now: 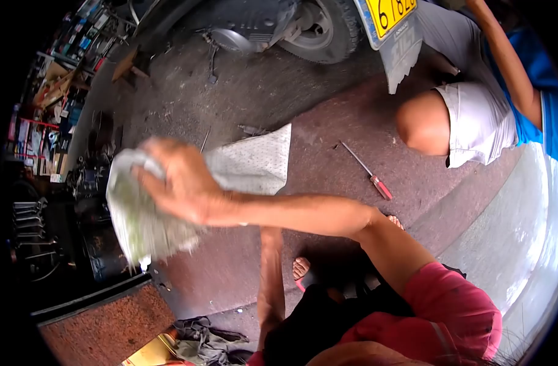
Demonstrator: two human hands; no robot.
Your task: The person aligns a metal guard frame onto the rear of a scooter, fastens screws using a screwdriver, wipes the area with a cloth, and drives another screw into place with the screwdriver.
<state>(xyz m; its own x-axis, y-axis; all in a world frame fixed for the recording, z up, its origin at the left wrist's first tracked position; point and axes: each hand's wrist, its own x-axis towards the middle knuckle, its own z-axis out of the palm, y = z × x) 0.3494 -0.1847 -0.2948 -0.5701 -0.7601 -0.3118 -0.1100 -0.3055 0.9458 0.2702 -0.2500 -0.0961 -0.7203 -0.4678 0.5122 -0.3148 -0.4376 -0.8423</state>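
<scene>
My right hand (178,177) reaches across to the left with its fingers closed on a grey-white cloth (151,219), which hangs down and is blurred by motion. A white sheet with small dots (254,161) shows just beyond my right wrist. My left forearm (271,274) rises from below and passes behind my right forearm, so my left hand is hidden. Past my right forearm, a screwdriver with a red handle (381,186) lies on the reddish floor.
A motorcycle wheel (318,30) and a yellow number plate (388,13) are at the top. Another person in a blue shirt and pale shorts (480,122) is at the right. Wrenches (28,226) hang at the left. A rusty box (111,323) and dark rags (205,344) are below.
</scene>
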